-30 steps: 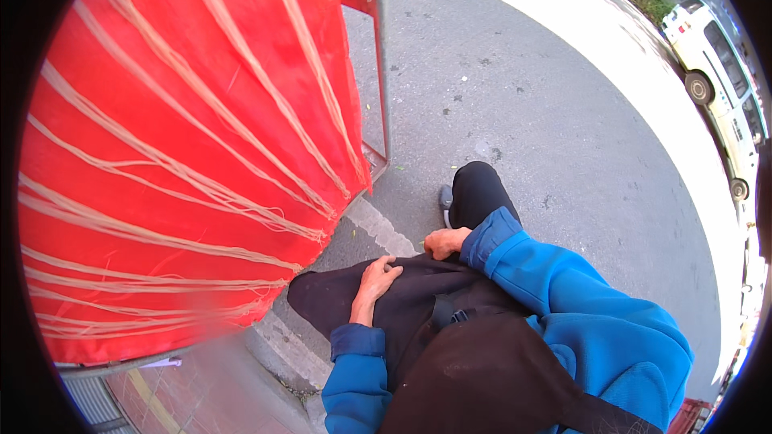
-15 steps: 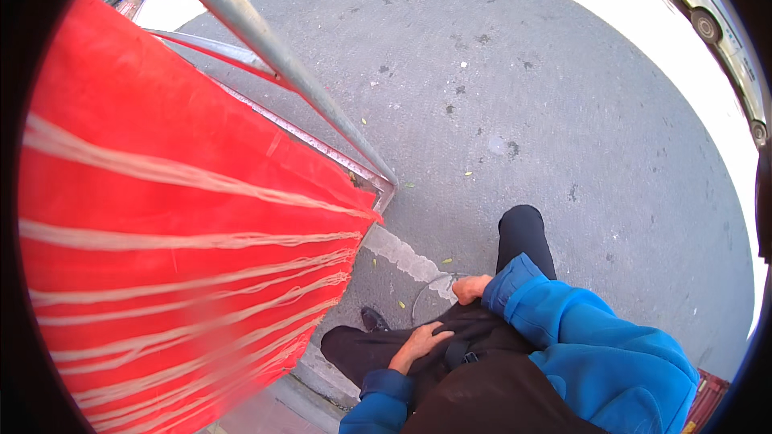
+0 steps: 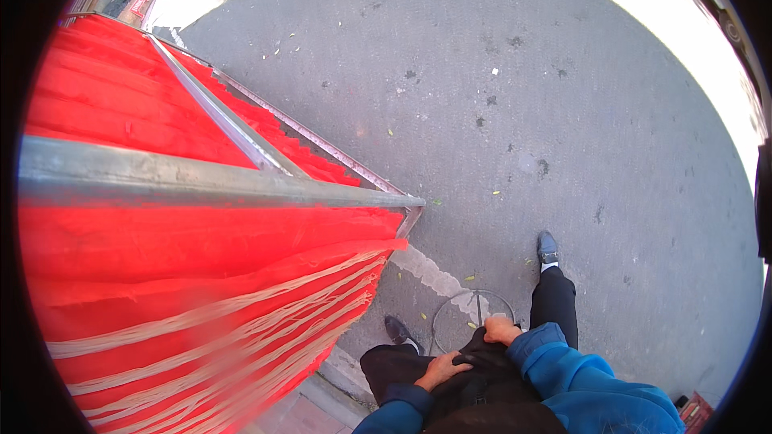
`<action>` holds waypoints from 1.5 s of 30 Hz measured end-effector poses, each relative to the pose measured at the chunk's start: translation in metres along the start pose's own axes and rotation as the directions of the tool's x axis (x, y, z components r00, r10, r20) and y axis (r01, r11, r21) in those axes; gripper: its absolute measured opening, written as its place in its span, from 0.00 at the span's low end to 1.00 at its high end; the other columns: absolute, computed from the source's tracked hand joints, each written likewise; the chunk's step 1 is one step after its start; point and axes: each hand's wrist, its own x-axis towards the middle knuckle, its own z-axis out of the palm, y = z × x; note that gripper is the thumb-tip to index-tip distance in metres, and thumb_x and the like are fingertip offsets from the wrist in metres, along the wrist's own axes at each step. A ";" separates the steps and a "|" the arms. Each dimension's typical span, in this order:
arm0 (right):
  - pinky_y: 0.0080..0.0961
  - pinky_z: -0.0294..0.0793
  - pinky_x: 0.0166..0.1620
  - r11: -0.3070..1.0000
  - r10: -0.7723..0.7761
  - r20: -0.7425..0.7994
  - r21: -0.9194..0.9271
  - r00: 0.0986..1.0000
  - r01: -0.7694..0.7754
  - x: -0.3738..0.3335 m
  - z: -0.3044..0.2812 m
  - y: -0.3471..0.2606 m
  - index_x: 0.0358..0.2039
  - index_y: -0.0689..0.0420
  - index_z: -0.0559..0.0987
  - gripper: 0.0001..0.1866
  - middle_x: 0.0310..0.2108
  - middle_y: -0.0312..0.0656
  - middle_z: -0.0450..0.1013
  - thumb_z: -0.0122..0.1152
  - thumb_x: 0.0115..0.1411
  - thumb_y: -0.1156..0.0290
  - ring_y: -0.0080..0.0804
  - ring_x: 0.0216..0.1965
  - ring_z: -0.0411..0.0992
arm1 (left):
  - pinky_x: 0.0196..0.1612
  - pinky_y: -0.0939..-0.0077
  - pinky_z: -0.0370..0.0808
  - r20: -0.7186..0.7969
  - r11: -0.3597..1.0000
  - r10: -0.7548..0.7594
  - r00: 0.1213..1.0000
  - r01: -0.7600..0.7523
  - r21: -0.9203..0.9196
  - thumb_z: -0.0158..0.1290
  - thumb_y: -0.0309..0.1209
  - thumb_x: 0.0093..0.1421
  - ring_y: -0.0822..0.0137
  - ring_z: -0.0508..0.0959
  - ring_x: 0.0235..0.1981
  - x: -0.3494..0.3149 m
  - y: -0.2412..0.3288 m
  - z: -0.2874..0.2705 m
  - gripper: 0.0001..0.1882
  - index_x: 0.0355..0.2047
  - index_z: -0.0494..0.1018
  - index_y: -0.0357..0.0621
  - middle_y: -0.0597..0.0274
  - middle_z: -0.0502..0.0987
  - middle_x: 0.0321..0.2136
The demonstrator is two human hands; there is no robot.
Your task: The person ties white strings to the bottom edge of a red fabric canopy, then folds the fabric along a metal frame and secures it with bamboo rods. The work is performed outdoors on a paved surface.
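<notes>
A dark brown cloth (image 3: pixel 482 363) lies bunched over my lap, like an apron or loose garment. My left hand (image 3: pixel 442 370) is closed on its left side, the fingertips partly sunk in the folds. Farther forward and to the right, my right hand (image 3: pixel 502 329) grips the cloth's gathered front edge. Just beyond both hands, near the ground, is a thin metal ring (image 3: pixel 435 323) with a spoke across it. The cloth covers part of that ring.
Red fabric (image 3: pixel 201 261) with pale strings fills the left side, around a metal pole frame (image 3: pixel 322 191). My shoes (image 3: pixel 548 245) stand on grey pavement (image 3: pixel 450 137). A pale strip (image 3: pixel 430 272) crosses the ground. A vehicle (image 3: pixel 728 28) shows at the upper right.
My view has shifted, so the pole lies more level and both shoes show. My right leg now stretches farther forward. The ring is more exposed, and the cloth is bunched between my hands.
</notes>
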 end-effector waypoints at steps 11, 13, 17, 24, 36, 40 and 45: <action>0.34 0.71 0.43 0.873 -0.379 0.351 0.442 0.856 0.205 -0.014 0.034 0.038 0.40 0.62 0.78 0.22 0.35 0.51 0.76 0.61 0.48 0.60 0.38 0.42 0.74 | 0.40 0.58 0.71 0.109 0.998 -0.047 0.993 0.043 0.044 0.58 0.50 0.50 0.49 0.77 0.41 0.007 0.026 -0.006 0.21 0.38 0.75 0.51 0.51 0.79 0.36; 0.33 0.71 0.42 0.772 -0.272 0.417 0.633 0.867 -0.062 -0.030 0.016 0.031 0.40 0.62 0.78 0.22 0.34 0.49 0.76 0.61 0.48 0.60 0.36 0.42 0.74 | 0.41 0.59 0.72 0.124 0.998 -0.042 0.991 0.036 0.048 0.58 0.49 0.50 0.49 0.77 0.41 0.013 0.028 -0.007 0.21 0.40 0.75 0.51 0.51 0.79 0.36; 0.32 0.71 0.44 0.830 -0.078 0.394 0.535 0.916 -0.159 -0.055 -0.010 0.021 0.41 0.65 0.78 0.26 0.37 0.50 0.76 0.61 0.46 0.58 0.35 0.41 0.74 | 0.42 0.61 0.72 0.134 0.995 -0.042 0.990 0.030 0.095 0.57 0.46 0.51 0.50 0.77 0.41 0.029 0.041 -0.006 0.22 0.44 0.74 0.51 0.50 0.79 0.37; 0.36 0.73 0.41 0.923 -0.042 0.289 0.377 0.956 -0.074 -0.073 -0.046 0.055 0.36 0.67 0.80 0.27 0.37 0.57 0.77 0.61 0.42 0.57 0.45 0.41 0.76 | 0.44 0.54 0.71 0.149 0.966 -0.019 0.989 -0.021 0.259 0.55 0.43 0.51 0.46 0.75 0.45 0.053 0.118 -0.005 0.22 0.47 0.72 0.53 0.48 0.77 0.41; 0.36 0.72 0.49 0.885 0.180 0.140 0.410 0.974 -0.222 -0.096 -0.116 0.109 0.41 0.69 0.77 0.26 0.43 0.62 0.74 0.59 0.43 0.64 0.53 0.48 0.72 | 0.45 0.51 0.65 -0.039 0.913 0.153 0.987 -0.126 0.388 0.56 0.32 0.51 0.50 0.71 0.45 0.095 0.226 0.007 0.16 0.41 0.71 0.44 0.52 0.74 0.38; 0.37 0.70 0.51 0.895 0.216 0.111 0.374 0.970 -0.242 -0.087 -0.153 0.085 0.40 0.68 0.78 0.24 0.43 0.63 0.73 0.57 0.44 0.65 0.54 0.49 0.72 | 0.48 0.50 0.63 -0.012 0.938 0.134 0.991 -0.123 0.323 0.55 0.32 0.52 0.49 0.69 0.47 0.106 0.224 -0.025 0.16 0.42 0.68 0.46 0.51 0.73 0.40; 0.42 0.70 0.50 0.963 0.190 -0.013 0.199 0.982 -0.183 -0.085 -0.211 0.069 0.39 0.66 0.79 0.23 0.41 0.63 0.73 0.55 0.44 0.64 0.56 0.47 0.71 | 0.45 0.50 0.64 -0.146 0.973 0.167 0.975 -0.139 0.183 0.53 0.34 0.54 0.47 0.70 0.46 0.127 0.232 -0.044 0.17 0.43 0.67 0.45 0.49 0.73 0.40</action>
